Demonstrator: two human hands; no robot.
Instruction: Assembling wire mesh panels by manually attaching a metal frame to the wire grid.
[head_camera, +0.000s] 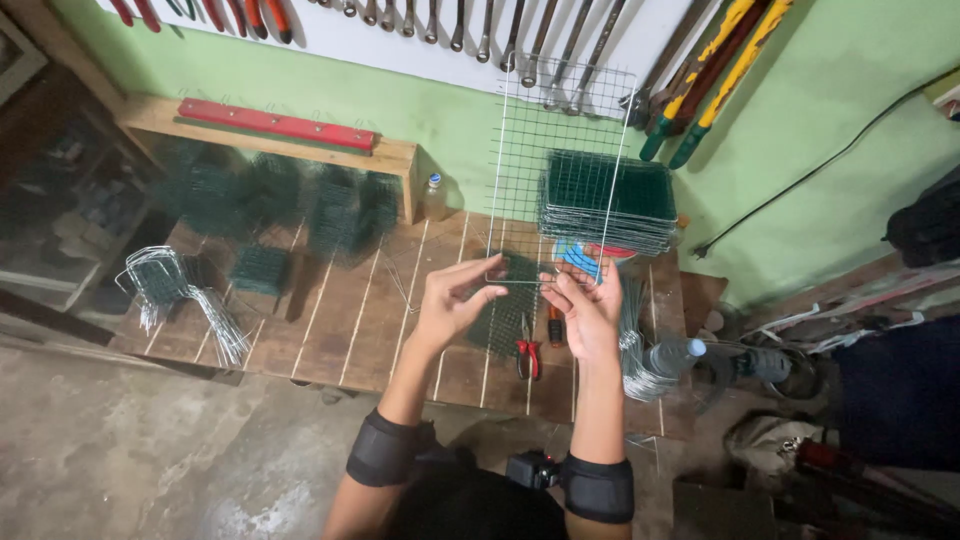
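Note:
Both my hands hold a white wire mesh panel (562, 150) upright by its bottom edge, above a low wooden bench (340, 310). My left hand (452, 298) pinches the lower left corner and my right hand (587, 305) grips the lower right part. A stack of green wire mesh panels (610, 205) lies on the bench behind the white one. A smaller green mesh piece (508, 318) lies under my hands. Red-handled pliers (527, 357) lie on the bench just below my right hand.
Bent wire hooks (190, 295) lie in a heap at the bench's left end, with green mesh baskets (260, 200) behind them. A bundle of wires (632, 345) and a plastic bottle (670, 357) lie at the right. Wrenches and bolt cutters (715, 75) hang on the wall.

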